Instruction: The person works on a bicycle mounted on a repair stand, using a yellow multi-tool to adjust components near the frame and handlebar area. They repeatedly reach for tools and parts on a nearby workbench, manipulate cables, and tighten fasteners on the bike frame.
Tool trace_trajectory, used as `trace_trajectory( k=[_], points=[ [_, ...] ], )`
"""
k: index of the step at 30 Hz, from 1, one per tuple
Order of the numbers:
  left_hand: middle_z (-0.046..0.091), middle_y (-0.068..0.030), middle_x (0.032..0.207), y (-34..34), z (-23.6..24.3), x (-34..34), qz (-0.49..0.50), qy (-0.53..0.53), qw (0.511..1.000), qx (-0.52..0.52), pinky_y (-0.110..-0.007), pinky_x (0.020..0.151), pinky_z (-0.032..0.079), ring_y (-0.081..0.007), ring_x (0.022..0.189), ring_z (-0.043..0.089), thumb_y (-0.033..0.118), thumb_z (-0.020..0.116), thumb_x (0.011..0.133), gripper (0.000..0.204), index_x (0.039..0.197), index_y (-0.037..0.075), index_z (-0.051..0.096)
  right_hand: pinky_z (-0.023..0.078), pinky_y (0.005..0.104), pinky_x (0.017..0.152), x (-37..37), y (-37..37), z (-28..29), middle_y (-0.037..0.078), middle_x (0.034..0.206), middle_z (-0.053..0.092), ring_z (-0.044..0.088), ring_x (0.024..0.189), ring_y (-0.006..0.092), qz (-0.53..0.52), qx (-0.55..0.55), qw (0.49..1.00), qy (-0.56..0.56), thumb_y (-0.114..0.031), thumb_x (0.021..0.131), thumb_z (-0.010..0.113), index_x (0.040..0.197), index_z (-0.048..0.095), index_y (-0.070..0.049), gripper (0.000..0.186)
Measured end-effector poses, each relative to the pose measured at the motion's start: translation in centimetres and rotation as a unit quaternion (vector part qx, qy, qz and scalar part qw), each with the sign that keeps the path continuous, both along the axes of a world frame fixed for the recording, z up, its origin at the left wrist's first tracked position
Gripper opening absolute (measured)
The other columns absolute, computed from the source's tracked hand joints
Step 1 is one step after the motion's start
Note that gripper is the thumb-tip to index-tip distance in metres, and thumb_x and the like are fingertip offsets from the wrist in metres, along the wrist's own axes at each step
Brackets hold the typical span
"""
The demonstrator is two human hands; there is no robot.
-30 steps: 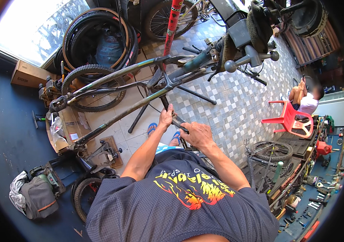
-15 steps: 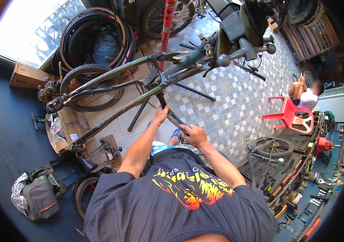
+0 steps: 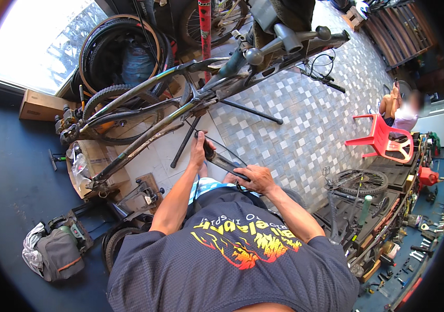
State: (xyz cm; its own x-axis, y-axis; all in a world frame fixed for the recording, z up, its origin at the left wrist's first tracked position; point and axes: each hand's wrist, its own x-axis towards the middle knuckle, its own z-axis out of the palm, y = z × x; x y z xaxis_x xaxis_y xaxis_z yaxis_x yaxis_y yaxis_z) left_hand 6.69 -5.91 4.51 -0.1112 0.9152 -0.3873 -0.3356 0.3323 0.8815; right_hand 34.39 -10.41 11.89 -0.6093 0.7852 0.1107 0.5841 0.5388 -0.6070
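Observation:
A worn bicycle frame [image 3: 196,98] hangs from a grey clamp [image 3: 287,39] above and ahead of me. Just below it, my left hand [image 3: 197,152] is closed around a black seatpost [image 3: 209,151], which stands apart from the frame. My right hand [image 3: 257,178] grips the far end of the same piece, a long dark saddle [image 3: 228,165] seen nearly edge-on. A thin black cable [image 3: 227,147] arcs over the piece between the frame side and my right hand. My fingers hide part of the post.
A red stand post [image 3: 205,36] with dark legs rises ahead. Tyres [image 3: 119,49] and a cardboard box [image 3: 45,111] are at left. On the right are a red plastic chair [image 3: 380,139] with a seated person, a bike wheel [image 3: 361,184] and a tool-covered bench. A grey backpack [image 3: 58,255] lies lower left.
The seatpost has come out from the frame and dropped toward me with both hands still on the piece. The cable now shows as a loose arc. My view has shifted slightly.

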Motion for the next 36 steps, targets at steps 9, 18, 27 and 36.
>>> trace_trajectory(
  k=[9,18,27,36],
  points=[
    [0.056,-0.0002,0.067,-6.4,3.3,-7.4,0.109,0.214,0.970,0.016,-0.030,0.054,0.046,-0.0116,0.057,0.055,0.050,0.063,0.107,0.045,0.093,0.008,0.058,0.058,0.0463,0.090,-4.7,4.6,-1.2,0.011,0.120,0.070,0.069,0.113,0.0314,0.039,-0.172,0.984,-0.029,-0.042,0.098,0.067,0.151,0.055,-0.025,0.057],
    [0.073,-0.0241,0.087,-11.1,8.4,-10.9,-0.056,0.535,0.841,-0.067,-0.057,0.075,0.052,-0.0499,0.085,0.071,0.061,0.067,0.098,0.060,0.111,0.003,0.058,0.057,0.0428,0.094,-15.7,11.3,-3.8,0.014,0.153,0.047,0.062,0.118,0.0280,0.005,0.099,0.979,-0.176,-0.011,0.089,0.062,0.160,0.038,0.000,0.076],
    [0.071,-0.0237,0.082,-11.9,9.3,-15.7,-0.102,0.519,0.846,-0.068,-0.054,0.072,0.053,-0.0480,0.080,0.070,0.053,0.069,0.099,0.052,0.107,0.003,0.057,0.055,0.0439,0.097,-16.4,11.9,-5.5,0.015,0.163,0.042,0.062,0.121,0.0302,-0.026,0.115,0.980,-0.159,-0.007,0.086,0.059,0.163,0.036,-0.002,0.080],
    [0.069,-0.0253,0.084,-11.1,8.6,-16.3,-0.172,0.543,0.820,-0.059,-0.056,0.078,0.051,-0.0475,0.084,0.066,0.059,0.068,0.098,0.059,0.110,0.002,0.058,0.058,0.0388,0.083,-19.4,11.5,-6.2,0.008,0.149,0.052,0.066,0.104,0.0232,-0.171,-0.275,0.906,0.273,-0.003,0.090,0.055,0.152,0.045,-0.012,0.064]
  ],
)
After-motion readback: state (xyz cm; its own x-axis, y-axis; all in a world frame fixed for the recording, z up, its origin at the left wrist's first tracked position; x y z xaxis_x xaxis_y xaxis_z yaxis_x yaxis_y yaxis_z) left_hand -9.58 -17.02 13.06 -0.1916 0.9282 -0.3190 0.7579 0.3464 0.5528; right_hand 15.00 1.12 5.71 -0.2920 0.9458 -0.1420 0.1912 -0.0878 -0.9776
